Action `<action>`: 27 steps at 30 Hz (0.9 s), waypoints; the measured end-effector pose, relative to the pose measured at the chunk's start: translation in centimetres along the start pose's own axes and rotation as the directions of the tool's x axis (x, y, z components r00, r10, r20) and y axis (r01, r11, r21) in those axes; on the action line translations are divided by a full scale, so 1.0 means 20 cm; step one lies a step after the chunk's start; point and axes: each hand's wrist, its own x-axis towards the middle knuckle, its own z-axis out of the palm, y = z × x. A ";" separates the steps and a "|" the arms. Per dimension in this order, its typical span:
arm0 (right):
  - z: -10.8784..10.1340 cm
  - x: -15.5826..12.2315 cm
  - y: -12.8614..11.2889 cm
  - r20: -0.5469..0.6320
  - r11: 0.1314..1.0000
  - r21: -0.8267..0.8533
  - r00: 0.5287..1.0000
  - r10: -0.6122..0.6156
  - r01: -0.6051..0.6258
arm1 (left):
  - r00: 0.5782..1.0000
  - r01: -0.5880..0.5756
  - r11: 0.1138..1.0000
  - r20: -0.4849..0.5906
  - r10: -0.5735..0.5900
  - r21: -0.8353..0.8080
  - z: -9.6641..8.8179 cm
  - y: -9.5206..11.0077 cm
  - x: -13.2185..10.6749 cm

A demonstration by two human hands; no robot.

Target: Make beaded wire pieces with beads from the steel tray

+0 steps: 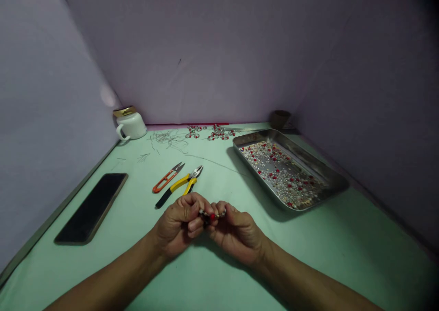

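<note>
Fingers [188, 212] pinch a beaded strand [212, 217] lying crosswise, left to right.

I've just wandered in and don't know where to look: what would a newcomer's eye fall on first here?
Probably the bright red bead on a small beaded piece held in the fingers of the left hand and right hand, front and centre. Next comes the metal tray at the right, scattered with red and pale beads. Yellow-and-black combination pliers also stand out, lying beside orange thread snips beyond the left hand.
</note>
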 end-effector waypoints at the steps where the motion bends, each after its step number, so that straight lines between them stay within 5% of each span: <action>1: 0.00 0.00 0.00 0.017 1.000 -0.013 1.000 0.006 -0.005 | 1.000 0.002 1.000 0.019 -0.002 0.008 0.00 0.00 0.00; 7: 0.00 -0.02 0.01 0.070 0.999 -0.032 0.997 0.030 -0.028 | 0.997 0.005 1.000 0.080 -0.007 0.030 0.00 -0.01 -0.02; 11: -0.01 -0.01 -0.02 0.000 0.982 -0.186 1.000 -0.005 0.005 | 0.999 0.012 0.999 -0.046 -0.010 0.050 0.00 0.03 0.00; 15: -0.01 0.01 -0.09 -0.069 0.790 -0.594 0.969 -0.239 0.153 | 0.957 -0.012 0.976 -0.281 0.075 0.219 0.01 0.08 0.01; 18: -0.01 0.01 -0.10 -0.069 0.634 -0.758 0.947 -0.313 0.154 | 0.935 0.062 0.921 -0.345 0.081 0.384 0.04 0.07 0.01; 27: 0.02 0.01 -0.06 -0.234 0.574 -0.819 0.896 -0.378 0.028 | 0.898 0.104 0.726 -0.379 0.225 0.679 0.12 0.06 -0.01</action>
